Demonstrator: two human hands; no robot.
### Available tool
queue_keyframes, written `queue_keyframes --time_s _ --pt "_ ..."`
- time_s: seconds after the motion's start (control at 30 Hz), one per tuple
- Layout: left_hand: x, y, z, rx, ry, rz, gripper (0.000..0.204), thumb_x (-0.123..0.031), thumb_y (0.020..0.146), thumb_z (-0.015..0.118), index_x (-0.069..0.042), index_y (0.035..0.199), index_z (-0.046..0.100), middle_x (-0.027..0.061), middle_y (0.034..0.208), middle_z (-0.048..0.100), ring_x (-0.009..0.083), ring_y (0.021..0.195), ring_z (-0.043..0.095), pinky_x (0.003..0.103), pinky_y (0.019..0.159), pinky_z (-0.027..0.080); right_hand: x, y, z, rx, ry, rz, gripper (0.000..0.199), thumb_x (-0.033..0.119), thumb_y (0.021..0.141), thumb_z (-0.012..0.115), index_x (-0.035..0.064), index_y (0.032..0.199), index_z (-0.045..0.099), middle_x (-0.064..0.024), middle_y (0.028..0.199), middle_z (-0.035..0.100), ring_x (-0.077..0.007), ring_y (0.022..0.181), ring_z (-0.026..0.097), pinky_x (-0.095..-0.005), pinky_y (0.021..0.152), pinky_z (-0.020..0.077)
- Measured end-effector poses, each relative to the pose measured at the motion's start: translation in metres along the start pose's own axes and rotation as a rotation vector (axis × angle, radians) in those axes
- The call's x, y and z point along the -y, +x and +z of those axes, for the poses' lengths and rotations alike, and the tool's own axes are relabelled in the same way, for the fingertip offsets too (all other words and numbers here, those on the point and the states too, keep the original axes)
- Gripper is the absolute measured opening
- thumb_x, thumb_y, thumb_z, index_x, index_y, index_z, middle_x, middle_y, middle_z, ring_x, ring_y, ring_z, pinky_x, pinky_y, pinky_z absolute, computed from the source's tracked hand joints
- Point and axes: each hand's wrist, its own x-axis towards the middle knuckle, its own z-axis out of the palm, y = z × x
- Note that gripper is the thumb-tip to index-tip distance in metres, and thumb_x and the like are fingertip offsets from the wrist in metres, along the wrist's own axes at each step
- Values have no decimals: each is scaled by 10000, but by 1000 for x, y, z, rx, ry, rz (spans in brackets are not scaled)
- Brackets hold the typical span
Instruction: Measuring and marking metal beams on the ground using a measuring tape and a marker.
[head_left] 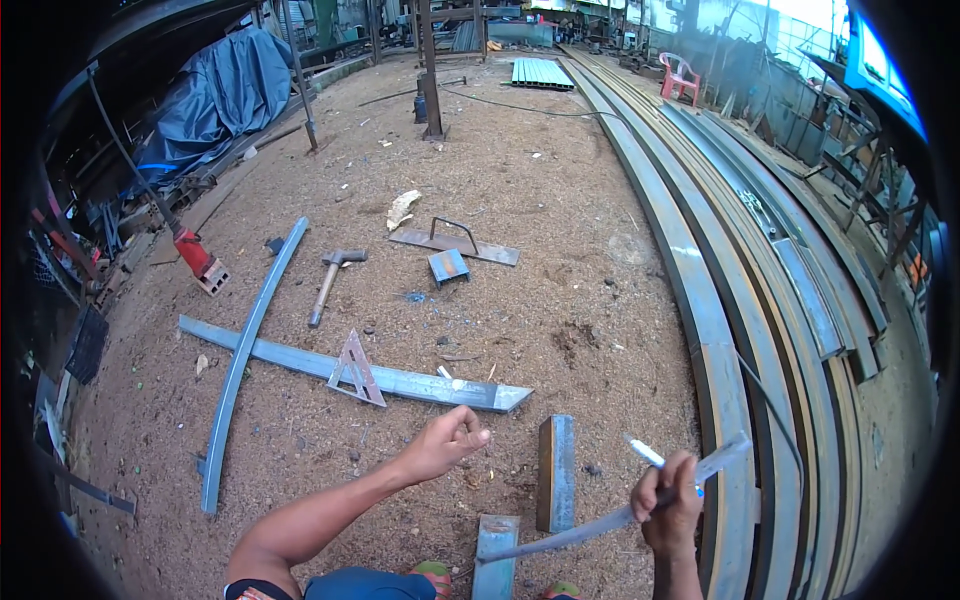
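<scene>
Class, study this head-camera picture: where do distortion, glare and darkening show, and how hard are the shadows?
Head view: the long steel beams on the right bow under the fisheye lens; head view: the corners fall to black; head view: bright light washes out the upper right, beyond the red plastic chair; head view: shadows on the dirt ground look soft.

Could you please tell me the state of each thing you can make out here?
Left hand: raised, fingers loosely curled, no object visible in it
Right hand: closed around a flat metal bar
Flat metal bar: held aslant
White pen-like marker: held in the right hand
Hammer: lying on the ground
Triangular set square: overlapping a metal tube
Red plastic chair: upright
Blue-grey tarp: crumpled
</scene>
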Motion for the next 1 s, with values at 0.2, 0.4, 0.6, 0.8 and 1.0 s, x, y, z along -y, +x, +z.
queue_keyframes --time_s 0.2,0.4,0.6,0.8,1.0 --pt "-26 -7 44 99 98 233 291 -317 1050 598 -43 1146 613 81 806 616 215 736 622 402 665 506 -8 15 31 -125 105 -248 355 413 1114 451 120 930 373 -89 661 475 -172 505 465 -287 493 454" --pt "-63 -17 85 -6 295 495 360 -284 992 657 -45 1258 624 130 1026 653 317 881 706 449 756 567 -45 27 56 -222 299 -156 252 319 1078 571 121 1004 433 -79 783 532 -179 690 530 -324 666 481" --pt "-16 -11 107 -160 478 688 330 -280 956 681 -51 1195 677 125 894 681 314 838 710 435 703 583 -56 17 44 -279 378 -46 198 303 1028 636 158 1061 505 -51 915 584 -178 795 578 -319 750 499" --pt "1 -19 69 130 501 379 272 -251 1011 586 -57 1179 676 151 815 668 361 769 676 486 692 544 -55 30 23 -228 134 -180 204 237 990 641 111 1102 525 -90 949 604 -200 856 626 -357 808 537" --pt "20 -11 53 186 385 458 242 -282 995 551 -67 1069 633 197 754 620 425 757 654 556 672 494 -63 31 8 -210 -179 -247 204 274 1045 583 74 1011 551 -84 876 611 -170 747 593 -324 698 517"
